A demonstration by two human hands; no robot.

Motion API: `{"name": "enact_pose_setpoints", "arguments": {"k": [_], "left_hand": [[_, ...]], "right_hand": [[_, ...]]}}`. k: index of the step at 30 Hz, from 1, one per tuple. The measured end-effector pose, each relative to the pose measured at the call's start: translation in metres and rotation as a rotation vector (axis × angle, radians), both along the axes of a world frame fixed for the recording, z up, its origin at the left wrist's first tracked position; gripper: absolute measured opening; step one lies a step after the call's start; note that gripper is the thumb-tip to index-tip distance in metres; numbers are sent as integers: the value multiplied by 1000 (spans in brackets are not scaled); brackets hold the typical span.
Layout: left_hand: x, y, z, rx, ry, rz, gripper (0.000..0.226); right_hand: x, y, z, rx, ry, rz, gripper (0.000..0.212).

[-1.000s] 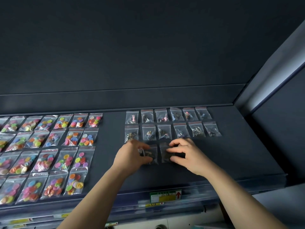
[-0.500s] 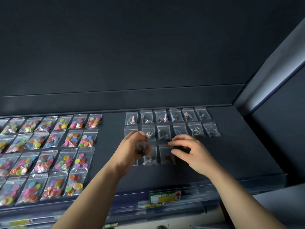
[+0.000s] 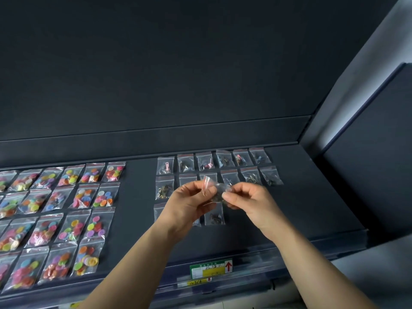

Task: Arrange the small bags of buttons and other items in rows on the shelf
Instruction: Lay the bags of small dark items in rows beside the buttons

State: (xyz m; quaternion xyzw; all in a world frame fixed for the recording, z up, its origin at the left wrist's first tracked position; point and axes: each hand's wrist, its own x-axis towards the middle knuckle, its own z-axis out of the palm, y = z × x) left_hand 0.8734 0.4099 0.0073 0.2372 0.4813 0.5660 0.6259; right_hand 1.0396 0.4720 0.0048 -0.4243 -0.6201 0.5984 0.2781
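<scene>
On the far left of the dark blue-grey metal shelf (image 3: 138, 210), clear zip bags of bright plastic buttons (image 3: 73, 221) are lying flat in neat rows, well apart from the work going on further right. Next comes a second block: small clear zip bags of dull metal fittings (image 3: 219, 161), sitting in two full back rows with a third row just starting in front. One bag of that front row (image 3: 214, 216) is showing below the hands; others beside it are mostly hidden by the left wrist.

The left hand (image 3: 189, 204) is pinching the red-striped top edge of one crumpled clear bag of dark metal pieces (image 3: 217, 190), and the right hand (image 3: 249, 201) is gripping the bag's other end with thumb and fingertips. Both hands are closed on it, holding it raised above the shelf over the second row. Its long axis is running left to right between the two grips, not front to back like the laid bags.

The open slot seems to be lying to the right of the visible front-row bag, nearer the right hand, so the bag probably needs flattening and turning before going down there. A green and yellow label (image 3: 210, 268) is sitting on the shelf's front edge.
</scene>
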Motion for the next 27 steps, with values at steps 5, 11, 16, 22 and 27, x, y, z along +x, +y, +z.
{"name": "enact_pose_setpoints", "arguments": {"k": [5, 11, 16, 22, 27], "left_hand": [[-1, 2, 4, -43, 147, 57, 13], [9, 8, 7, 4, 199, 46, 17], [17, 7, 1, -40, 189, -49, 31], [25, 15, -10, -43, 361, -11, 25], [14, 13, -22, 31, 930, -7, 32]], "right_hand": [[14, 6, 4, -121, 85, 14, 6], [15, 7, 5, -127, 87, 19, 15], [24, 8, -2, -172, 107, -36, 18], [33, 11, -14, -177, 61, -76, 20], [33, 18, -37, -33, -228, -134, 25]]}}
